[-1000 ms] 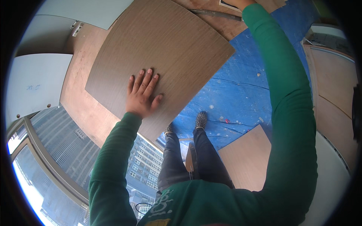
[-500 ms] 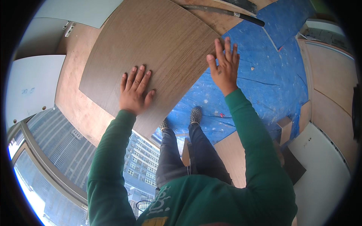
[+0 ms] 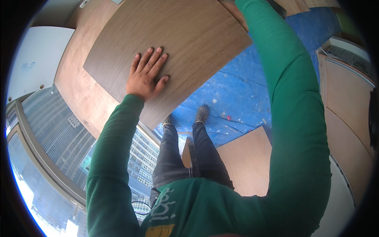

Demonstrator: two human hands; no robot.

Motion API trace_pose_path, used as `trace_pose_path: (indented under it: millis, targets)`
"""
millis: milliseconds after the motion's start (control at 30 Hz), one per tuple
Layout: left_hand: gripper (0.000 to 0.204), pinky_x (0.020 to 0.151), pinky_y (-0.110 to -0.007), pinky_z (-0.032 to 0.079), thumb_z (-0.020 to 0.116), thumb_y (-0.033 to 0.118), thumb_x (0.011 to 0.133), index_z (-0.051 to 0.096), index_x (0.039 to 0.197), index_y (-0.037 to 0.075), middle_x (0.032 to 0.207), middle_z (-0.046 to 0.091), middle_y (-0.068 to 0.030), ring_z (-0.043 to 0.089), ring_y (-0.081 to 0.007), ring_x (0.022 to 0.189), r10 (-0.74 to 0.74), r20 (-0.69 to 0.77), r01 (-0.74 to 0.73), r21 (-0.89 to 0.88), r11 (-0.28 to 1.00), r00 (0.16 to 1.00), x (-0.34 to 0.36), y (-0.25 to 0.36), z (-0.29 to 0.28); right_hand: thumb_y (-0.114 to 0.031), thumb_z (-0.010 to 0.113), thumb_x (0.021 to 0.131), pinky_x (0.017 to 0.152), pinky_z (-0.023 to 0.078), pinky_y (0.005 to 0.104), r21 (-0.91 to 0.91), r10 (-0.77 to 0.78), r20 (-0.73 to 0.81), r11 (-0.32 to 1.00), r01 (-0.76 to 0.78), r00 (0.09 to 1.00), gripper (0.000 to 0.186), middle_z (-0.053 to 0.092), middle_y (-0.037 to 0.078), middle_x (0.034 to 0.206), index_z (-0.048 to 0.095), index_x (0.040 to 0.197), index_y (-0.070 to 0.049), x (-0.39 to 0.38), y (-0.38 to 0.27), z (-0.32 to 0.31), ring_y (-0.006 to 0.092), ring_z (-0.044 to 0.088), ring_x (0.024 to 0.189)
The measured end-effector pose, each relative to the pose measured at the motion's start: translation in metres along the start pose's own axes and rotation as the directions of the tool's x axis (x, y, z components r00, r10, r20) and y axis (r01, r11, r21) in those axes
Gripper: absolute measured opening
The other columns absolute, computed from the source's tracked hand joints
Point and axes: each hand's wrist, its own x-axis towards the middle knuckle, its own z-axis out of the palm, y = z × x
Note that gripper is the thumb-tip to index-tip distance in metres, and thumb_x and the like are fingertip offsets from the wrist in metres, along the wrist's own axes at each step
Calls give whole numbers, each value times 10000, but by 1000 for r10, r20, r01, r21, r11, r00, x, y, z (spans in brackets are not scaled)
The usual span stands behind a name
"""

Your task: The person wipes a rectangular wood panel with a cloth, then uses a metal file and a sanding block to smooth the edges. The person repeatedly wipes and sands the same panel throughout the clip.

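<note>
A large brown wood-grain panel (image 3: 197, 43) lies on a paler plywood surface (image 3: 75, 91). My left hand (image 3: 147, 75) rests flat on the panel near its left part, fingers spread and thumb out to the side. My right arm (image 3: 292, 91), in a green sleeve, stretches forward past the panel's right corner. The right hand itself is beyond the top edge of the picture, so its fingers and anything they touch are hidden. At the top, a dark object (image 3: 278, 8) shows partly behind the right sleeve.
Blue sheeting (image 3: 225, 94) with specks of debris covers the floor under my feet. A plywood piece (image 3: 248, 162) lies beside my legs. White panels (image 3: 39, 59) stand at the left, above a window (image 3: 51, 118) with tall buildings outside. Wooden boards (image 3: 347, 102) line the right.
My right hand has left the panel's right corner and reached forward out of view. My left hand stays flat on the panel. The whole view has shifted somewhat.
</note>
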Motion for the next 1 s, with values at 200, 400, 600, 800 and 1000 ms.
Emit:
trace_pose_path:
  millis: [200,400,600,800,1000]
  targets:
    - [713,1304,-522,156,586,459,981,415,1621,196,1699,367,-48,294,-282,1584,-12,-6,12,-25,1000,1000,-4,0,-3,-179,625,899,993,503,517,59,-36,-201,997,49,979,257,710,229,1196,751,1103,-85,21,-1,2,419,655,1132]
    - [710,1304,-523,162,587,463,980,422,1617,197,1697,371,-42,299,-281,1582,-44,6,44,-10,999,999,-19,-4,-6,-77,607,929,776,514,500,408,169,-603,905,119,779,71,695,215,935,637,936,-13,41,-1,-53,430,661,891]
    - [724,1317,-516,141,583,477,975,397,1627,223,1709,343,-14,270,-253,1591,-50,50,52,-30,998,997,-6,0,-6,-85,606,1025,825,554,407,993,580,73,-118,-5,812,249,695,87,1020,589,1253,13,-46,41,-108,243,681,925]
    - [737,1309,-526,140,601,448,965,403,1626,190,1709,345,-45,265,-277,1595,-37,30,37,-16,999,999,-7,1,-8,-45,557,1035,999,537,407,921,511,207,-389,9,834,175,675,120,1168,596,1184,38,-144,10,-149,234,655,1092]
    - [733,1310,-515,129,591,454,977,390,1633,197,1713,338,-42,254,-270,1600,-33,0,33,33,999,999,-10,-2,0,12,604,972,908,540,390,829,224,119,513,-221,967,96,680,108,1054,598,1065,-8,-274,-62,-161,271,667,993]
